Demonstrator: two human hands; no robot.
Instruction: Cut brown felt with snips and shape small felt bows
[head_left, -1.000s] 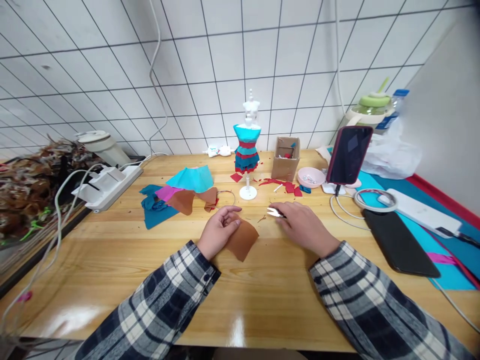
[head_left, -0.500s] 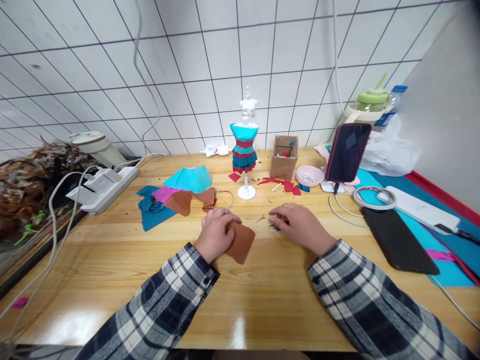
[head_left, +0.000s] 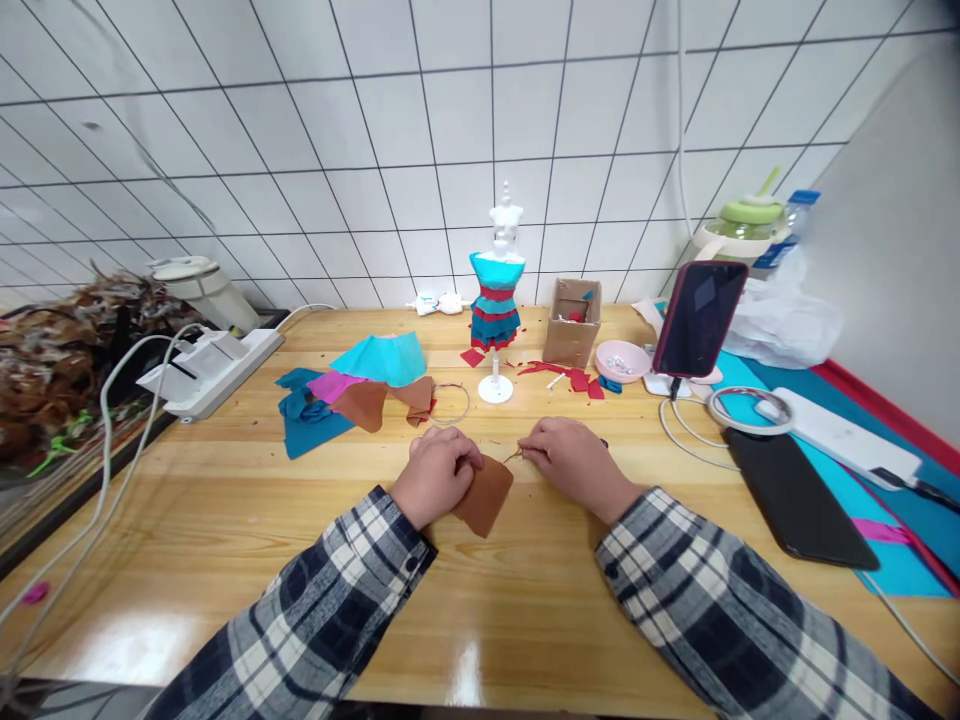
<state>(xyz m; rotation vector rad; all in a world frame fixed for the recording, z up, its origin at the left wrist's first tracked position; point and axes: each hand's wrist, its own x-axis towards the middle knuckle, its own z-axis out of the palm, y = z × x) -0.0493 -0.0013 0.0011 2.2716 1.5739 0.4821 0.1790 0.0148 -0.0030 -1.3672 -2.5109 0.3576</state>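
A small brown piece of cloth with rounded corners is pinched between the thumb and fingers of my left hand, just above the table. To its right, my right hand has its thumb and fingertips closed on a thin brown scrap, which pokes out toward the cloth. A dark tip shows behind my right hand; what it belongs to is hidden. Beyond both hands stands a small white dress form on a round base, wearing a tiered cloth dress in turquoise, red and teal.
Turquoise, magenta, brown and teal cloth lies at the left, beside a thin ring. Behind stand a cardboard box and a pink bowl. A propped phone, black phone and cables lie right; a power strip left.
My right hand has moved left, closer to the brown cloth, and closed its fingertips on the thin scrap. My left hand keeps its hold. The camera view has shifted slightly.
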